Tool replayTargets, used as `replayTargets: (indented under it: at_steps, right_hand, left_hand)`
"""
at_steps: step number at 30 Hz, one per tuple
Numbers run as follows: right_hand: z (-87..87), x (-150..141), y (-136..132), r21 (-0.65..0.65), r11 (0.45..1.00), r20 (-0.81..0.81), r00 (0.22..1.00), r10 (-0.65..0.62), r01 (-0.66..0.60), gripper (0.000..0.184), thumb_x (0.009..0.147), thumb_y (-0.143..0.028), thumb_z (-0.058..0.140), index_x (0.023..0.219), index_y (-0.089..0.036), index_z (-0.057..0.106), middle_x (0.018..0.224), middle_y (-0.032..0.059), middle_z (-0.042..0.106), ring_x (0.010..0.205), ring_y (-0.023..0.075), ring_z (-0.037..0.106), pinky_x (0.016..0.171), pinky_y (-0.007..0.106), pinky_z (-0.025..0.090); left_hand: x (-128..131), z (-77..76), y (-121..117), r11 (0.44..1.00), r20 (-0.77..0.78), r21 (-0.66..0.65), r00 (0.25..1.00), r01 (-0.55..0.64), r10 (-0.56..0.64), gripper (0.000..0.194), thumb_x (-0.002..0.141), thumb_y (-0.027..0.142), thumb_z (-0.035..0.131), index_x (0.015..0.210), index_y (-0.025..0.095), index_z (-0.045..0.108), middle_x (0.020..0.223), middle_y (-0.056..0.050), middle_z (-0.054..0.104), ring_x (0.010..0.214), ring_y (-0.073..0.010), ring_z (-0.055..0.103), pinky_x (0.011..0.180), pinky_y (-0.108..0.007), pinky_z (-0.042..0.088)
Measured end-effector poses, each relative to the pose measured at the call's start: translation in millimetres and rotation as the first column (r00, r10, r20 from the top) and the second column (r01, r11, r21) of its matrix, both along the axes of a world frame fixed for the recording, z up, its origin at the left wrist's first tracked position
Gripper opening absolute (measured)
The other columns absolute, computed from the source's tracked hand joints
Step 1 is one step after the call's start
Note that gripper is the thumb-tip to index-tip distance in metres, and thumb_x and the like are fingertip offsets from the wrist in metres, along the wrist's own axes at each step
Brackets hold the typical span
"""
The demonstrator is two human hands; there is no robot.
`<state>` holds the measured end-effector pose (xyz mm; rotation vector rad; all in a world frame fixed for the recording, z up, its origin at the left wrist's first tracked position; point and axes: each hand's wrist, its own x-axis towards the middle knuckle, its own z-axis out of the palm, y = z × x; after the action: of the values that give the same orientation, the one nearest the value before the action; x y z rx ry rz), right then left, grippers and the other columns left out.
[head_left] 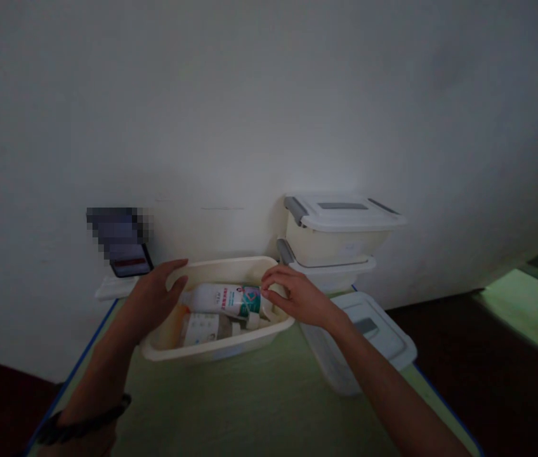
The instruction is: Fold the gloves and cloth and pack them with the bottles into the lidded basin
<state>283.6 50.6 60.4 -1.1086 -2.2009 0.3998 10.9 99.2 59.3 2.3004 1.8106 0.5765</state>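
Observation:
A cream plastic bin [216,350] stands on the table with its top uncovered. Inside, a white bottle [216,297] with red print and a teal-purple label lies on its side. In front of it lies a clear bottle [202,329] with a white label, and a white nozzle or cap [253,320] shows nearby. My left hand [157,298] hovers at the bin's left end, thumb and fingers apart, holding nothing. My right hand [295,295] is over the right end, fingers bent and apart near the white bottle's end; whether they touch it I cannot tell.
Right of the bin, a lidded box [340,244] with grey latches sits stacked on another box [333,276]. A loose white lid [378,336] lies at the table's right side. A phone [131,261] leans on a white stand [114,289] at the back left, against the wall.

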Motion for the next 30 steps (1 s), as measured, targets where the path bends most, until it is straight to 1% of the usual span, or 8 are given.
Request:
replayTargets:
  at_steps: [4, 7, 10, 14, 17, 20, 26, 30]
  right_hand:
    - [0.5, 13, -11, -0.012, 0.996, -0.054, 0.995, -0.085, 0.085, 0.016, 0.084, -0.022, 0.056, 0.099, -0.019, 0.058, 0.106, 0.0082, 0.057, 0.101, 0.0169, 0.055, 0.089, 0.034, 0.043]
    - [-3.1, 29, -20, -0.087, 0.983, -0.151, 0.973, -0.172, 0.160, 0.020, 0.084, -0.023, 0.054, 0.103, -0.019, 0.054, 0.101, 0.0066, 0.059, 0.093, 0.0157, 0.058, 0.081, 0.032, 0.048]
    - [-7.3, 40, -27, -0.121, 0.977, -0.153, 0.970, -0.191, 0.173, 0.016, 0.084, -0.023, 0.053, 0.100, -0.019, 0.054, 0.093, 0.0050, 0.061, 0.084, 0.0140, 0.060, 0.075, 0.030, 0.051]
    - [-10.6, 34, -28, -0.087, 0.982, -0.136, 0.975, -0.179, 0.168, 0.015, 0.083, -0.020, 0.054, 0.097, -0.019, 0.056, 0.097, 0.0056, 0.058, 0.087, 0.0150, 0.058, 0.078, 0.032, 0.049]
    - [-11.7, 22, -24, -0.030, 0.984, -0.129, 0.975, -0.180, 0.178, 0.012, 0.081, -0.018, 0.056, 0.093, -0.019, 0.058, 0.098, 0.0067, 0.055, 0.096, 0.0180, 0.054, 0.088, 0.037, 0.043]
    - [-12.9, 15, -22, -0.006, 0.983, -0.120, 0.975, -0.185, 0.185, 0.010, 0.081, -0.018, 0.056, 0.090, -0.019, 0.058, 0.096, 0.0065, 0.055, 0.096, 0.0193, 0.053, 0.090, 0.039, 0.041]
    - [-18.8, 39, -35, 0.018, 0.963, -0.020, 0.963, -0.270, 0.270, 0.021, 0.089, -0.024, 0.043, 0.109, -0.020, 0.049, 0.108, 0.0106, 0.052, 0.099, 0.0190, 0.053, 0.086, 0.037, 0.044]
    - [-26.3, 80, -51, -0.090, 0.948, 0.179, 0.942, -0.286, 0.305, 0.021, 0.088, -0.016, 0.040, 0.106, -0.018, 0.050, 0.098, 0.0087, 0.059, 0.089, 0.0178, 0.058, 0.078, 0.034, 0.048]
  left_hand:
    - [3, -0.4, -1, 0.999, 0.013, -0.002, 0.999, 0.033, -0.033, 0.048, 0.084, 0.038, 0.030, 0.118, 0.013, 0.052, 0.117, -0.016, 0.061, 0.096, -0.0312, 0.062, 0.082, -0.047, 0.049]
    - [4, -6.5, 3, 0.999, 0.024, 0.023, 0.999, 0.049, -0.049, 0.045, 0.083, 0.039, 0.029, 0.114, 0.016, 0.052, 0.119, -0.015, 0.059, 0.099, -0.0306, 0.062, 0.086, -0.046, 0.048]
    - [4, -12.5, 8, 0.994, 0.028, 0.060, 0.995, 0.091, -0.093, 0.043, 0.083, 0.039, 0.030, 0.113, 0.017, 0.051, 0.120, -0.015, 0.058, 0.106, -0.0295, 0.058, 0.093, -0.046, 0.043]
    - [1, -12.1, 4, 0.988, 0.011, 0.082, 0.991, 0.130, -0.131, 0.044, 0.083, 0.038, 0.034, 0.114, 0.013, 0.051, 0.119, -0.016, 0.057, 0.109, -0.0277, 0.055, 0.097, -0.043, 0.040]
    - [1, -7.4, -2, 0.986, 0.011, 0.092, 0.990, 0.138, -0.139, 0.042, 0.084, 0.035, 0.033, 0.111, 0.013, 0.055, 0.114, -0.014, 0.060, 0.105, -0.0254, 0.058, 0.095, -0.040, 0.042]
    - [2, -3.6, -6, 0.984, 0.006, 0.109, 0.990, 0.141, -0.142, 0.039, 0.085, 0.032, 0.033, 0.107, 0.014, 0.059, 0.109, -0.012, 0.062, 0.101, -0.0230, 0.060, 0.093, -0.038, 0.044]
    - [10, -1.2, -6, 0.990, 0.059, 0.058, 0.990, 0.127, -0.131, 0.039, 0.085, 0.037, 0.033, 0.102, 0.017, 0.062, 0.104, -0.010, 0.064, 0.091, -0.0233, 0.063, 0.083, -0.036, 0.049]
    - [16, 1.3, -8, 0.994, 0.095, 0.048, 0.990, 0.099, -0.103, 0.036, 0.084, 0.037, 0.034, 0.098, 0.018, 0.061, 0.106, -0.008, 0.064, 0.091, -0.0252, 0.062, 0.085, -0.037, 0.048]
